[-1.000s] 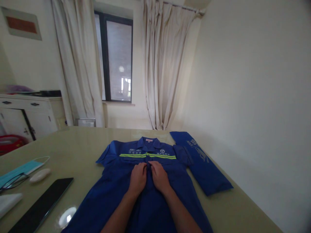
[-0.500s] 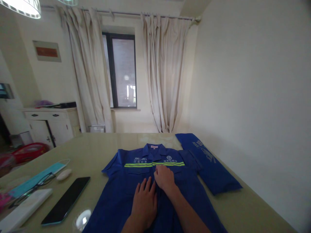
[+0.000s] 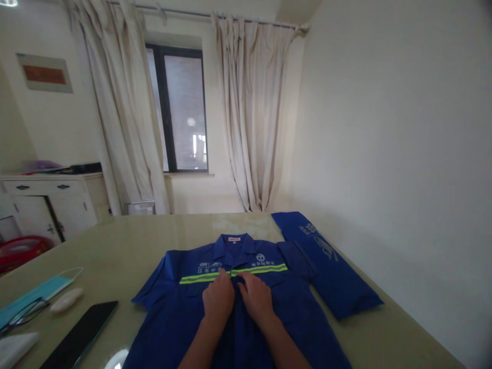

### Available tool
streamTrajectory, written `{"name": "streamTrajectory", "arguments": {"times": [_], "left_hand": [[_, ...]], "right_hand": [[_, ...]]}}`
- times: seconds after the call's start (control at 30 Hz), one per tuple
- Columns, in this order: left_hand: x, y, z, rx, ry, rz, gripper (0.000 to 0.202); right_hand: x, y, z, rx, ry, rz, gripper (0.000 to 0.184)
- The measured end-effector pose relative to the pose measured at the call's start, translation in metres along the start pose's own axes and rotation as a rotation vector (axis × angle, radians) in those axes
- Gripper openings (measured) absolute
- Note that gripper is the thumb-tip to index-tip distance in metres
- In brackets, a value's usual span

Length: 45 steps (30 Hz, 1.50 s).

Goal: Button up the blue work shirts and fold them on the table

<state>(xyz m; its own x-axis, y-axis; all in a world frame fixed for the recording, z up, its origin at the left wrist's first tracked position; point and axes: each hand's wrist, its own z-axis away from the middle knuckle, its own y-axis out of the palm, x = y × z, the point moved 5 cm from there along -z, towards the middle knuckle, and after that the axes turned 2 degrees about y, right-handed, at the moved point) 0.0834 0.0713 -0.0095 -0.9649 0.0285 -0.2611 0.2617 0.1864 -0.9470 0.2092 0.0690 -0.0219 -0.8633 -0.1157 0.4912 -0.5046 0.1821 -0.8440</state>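
Observation:
A blue short-sleeved work shirt with a yellow-green reflective stripe lies face up on the beige table, collar toward the window. My left hand and my right hand rest side by side on its front placket, just below the stripe. Both hands have their fingers curled and pinched on the fabric at the shirt's centre line. Whether a button sits between the fingertips is hidden.
A folded blue garment lies at the right of the shirt, near the wall. At the left lie a black phone, a white oval object, a blue face mask and glasses. Curtains and a window stand behind the table.
My left hand, lying flat and lower on the shirt half a second ago, has moved up beside the right and closed on the placket. The camera view has shifted slightly.

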Motion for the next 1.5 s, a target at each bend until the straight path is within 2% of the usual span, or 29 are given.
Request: {"name": "streamTrajectory", "arguments": {"times": [0.1,0.2,0.33,0.57,0.83,1.5], "left_hand": [[0.006,0.011,-0.009,-0.005,0.017,0.049,0.029],[0.011,0.018,-0.014,0.053,0.039,0.146,0.031],[0.011,0.017,-0.023,0.045,0.087,0.32,0.025],[0.016,0.022,-0.032,0.087,0.06,0.469,0.019],[0.023,0.024,-0.04,0.001,0.084,0.841,0.022],[0.021,0.022,-0.038,-0.051,0.085,0.89,0.028]], "right_hand": [[-0.002,0.001,0.0,0.021,0.038,-0.022,0.03],[-0.001,0.001,-0.003,0.013,0.071,-0.032,0.027],[0.002,0.003,-0.006,-0.019,0.049,-0.005,0.024],[0.001,0.007,-0.006,-0.048,0.029,-0.016,0.018],[0.007,-0.004,-0.007,-0.148,-0.026,-0.145,0.021],[0.01,-0.007,-0.005,-0.216,-0.098,-0.198,0.023]]}}
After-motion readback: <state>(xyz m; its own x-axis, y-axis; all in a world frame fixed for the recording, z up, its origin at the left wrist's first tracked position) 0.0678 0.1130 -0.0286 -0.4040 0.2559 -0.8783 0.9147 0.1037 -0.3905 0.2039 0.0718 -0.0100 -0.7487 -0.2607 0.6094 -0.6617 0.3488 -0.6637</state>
